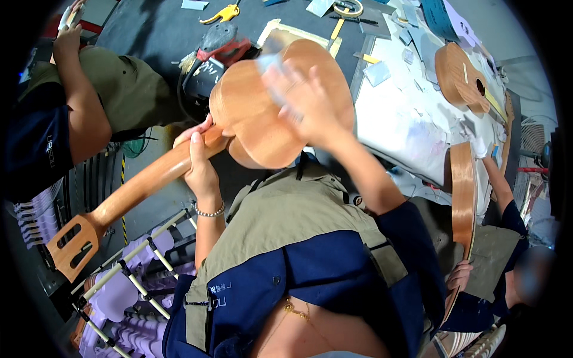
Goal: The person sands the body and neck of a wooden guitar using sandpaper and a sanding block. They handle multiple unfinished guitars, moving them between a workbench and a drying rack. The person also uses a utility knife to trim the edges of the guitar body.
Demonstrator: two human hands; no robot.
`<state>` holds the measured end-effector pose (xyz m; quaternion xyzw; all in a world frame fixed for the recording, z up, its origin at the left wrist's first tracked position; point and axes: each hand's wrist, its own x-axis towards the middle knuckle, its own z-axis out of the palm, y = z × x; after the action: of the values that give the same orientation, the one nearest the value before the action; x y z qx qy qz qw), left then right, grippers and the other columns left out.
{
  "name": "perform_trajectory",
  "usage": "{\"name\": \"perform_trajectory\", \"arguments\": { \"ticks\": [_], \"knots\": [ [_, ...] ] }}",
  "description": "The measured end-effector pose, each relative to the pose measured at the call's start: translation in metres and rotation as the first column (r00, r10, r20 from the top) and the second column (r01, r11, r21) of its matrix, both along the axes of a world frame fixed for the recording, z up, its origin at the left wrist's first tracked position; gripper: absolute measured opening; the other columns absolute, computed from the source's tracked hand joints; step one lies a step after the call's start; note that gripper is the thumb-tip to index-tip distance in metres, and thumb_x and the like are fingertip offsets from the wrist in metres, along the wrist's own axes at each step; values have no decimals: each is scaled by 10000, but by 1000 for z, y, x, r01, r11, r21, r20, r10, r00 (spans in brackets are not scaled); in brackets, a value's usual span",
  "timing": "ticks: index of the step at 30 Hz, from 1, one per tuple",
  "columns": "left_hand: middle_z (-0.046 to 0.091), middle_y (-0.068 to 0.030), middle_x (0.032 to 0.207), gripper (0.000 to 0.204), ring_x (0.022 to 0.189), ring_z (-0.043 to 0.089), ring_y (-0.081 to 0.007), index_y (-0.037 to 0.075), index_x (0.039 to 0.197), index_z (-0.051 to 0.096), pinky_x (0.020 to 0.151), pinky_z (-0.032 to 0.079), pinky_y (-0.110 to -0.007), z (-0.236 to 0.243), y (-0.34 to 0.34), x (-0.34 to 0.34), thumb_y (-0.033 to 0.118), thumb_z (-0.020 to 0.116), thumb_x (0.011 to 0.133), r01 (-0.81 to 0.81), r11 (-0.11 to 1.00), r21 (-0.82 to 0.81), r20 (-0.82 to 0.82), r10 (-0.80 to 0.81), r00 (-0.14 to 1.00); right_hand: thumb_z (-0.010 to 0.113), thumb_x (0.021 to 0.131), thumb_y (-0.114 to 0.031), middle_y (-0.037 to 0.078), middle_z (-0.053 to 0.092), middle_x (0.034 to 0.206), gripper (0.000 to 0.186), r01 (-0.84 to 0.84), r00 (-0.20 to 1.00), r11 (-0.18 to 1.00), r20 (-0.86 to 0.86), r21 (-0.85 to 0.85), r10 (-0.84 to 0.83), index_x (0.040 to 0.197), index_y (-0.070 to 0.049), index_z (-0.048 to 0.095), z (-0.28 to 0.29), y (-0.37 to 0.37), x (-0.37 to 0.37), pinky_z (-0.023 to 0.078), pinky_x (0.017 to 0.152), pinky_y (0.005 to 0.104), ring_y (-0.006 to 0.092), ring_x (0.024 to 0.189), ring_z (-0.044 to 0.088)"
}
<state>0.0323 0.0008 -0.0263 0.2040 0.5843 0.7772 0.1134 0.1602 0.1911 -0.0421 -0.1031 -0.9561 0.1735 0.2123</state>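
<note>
A ukulele (pixel 239 89) with a bare wooden body lies back up in front of me, its neck slanting down to the left toward a slotted headstock (pixel 80 238). My left hand (pixel 199 158) is wrapped round the neck close to the heel, thumb on top. Across the back of the body, my right hand (pixel 307 104) presses a pale grey sheet (pixel 270 70) that looks like sandpaper. Motion smears the sheet and the fingertips. The ukulele's front is hidden beneath.
Behind the body are a red-and-black power sander (pixel 224 51) and a yellow air gun (pixel 222 14) on the dark bench. Scraps litter the white bench (pixel 388 113), where another ukulele (pixel 459 77) lies. Co-workers flank me; the right one grips a ukulele (pixel 462 197). A rack (pixel 119 268) stands lower left.
</note>
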Motion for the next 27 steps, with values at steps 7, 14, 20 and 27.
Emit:
{"name": "perform_trajectory", "arguments": {
  "ticks": [7,14,20,27],
  "knots": [
    [592,-216,1038,156,1023,577,-312,-19,993,505,956,407,-409,2,1,0,103,496,894,-3,999,-34,-17,3,1000,394,908,-380,70,292,1441,543,32,999,996,3,-81,-32,1391,-150,300,-4,6,3,107,1063,569,280,1347,222],
    [593,-211,1032,148,1020,579,-304,-19,994,499,953,409,-408,4,2,-2,93,486,898,10,999,-31,-36,-11,999,394,900,-415,30,313,1433,555,-68,997,998,43,-12,69,1384,-154,321,19,-18,8,124,1053,582,273,1337,243],
    [598,-185,1000,160,984,591,-300,-22,1007,505,947,416,-413,-1,1,-3,89,501,892,16,1000,-7,-54,-16,998,329,914,-457,24,322,1428,561,-82,997,995,9,-52,83,1378,-140,329,31,-28,6,95,1057,580,289,1331,245],
    [598,-186,1009,165,990,590,-288,-19,1007,503,942,418,-396,0,2,-2,105,501,898,-12,1000,-13,6,12,1000,379,906,-392,13,279,1450,528,-60,994,996,83,-59,65,1386,-179,323,16,-30,23,78,1057,583,309,1348,198]
  ]
}}
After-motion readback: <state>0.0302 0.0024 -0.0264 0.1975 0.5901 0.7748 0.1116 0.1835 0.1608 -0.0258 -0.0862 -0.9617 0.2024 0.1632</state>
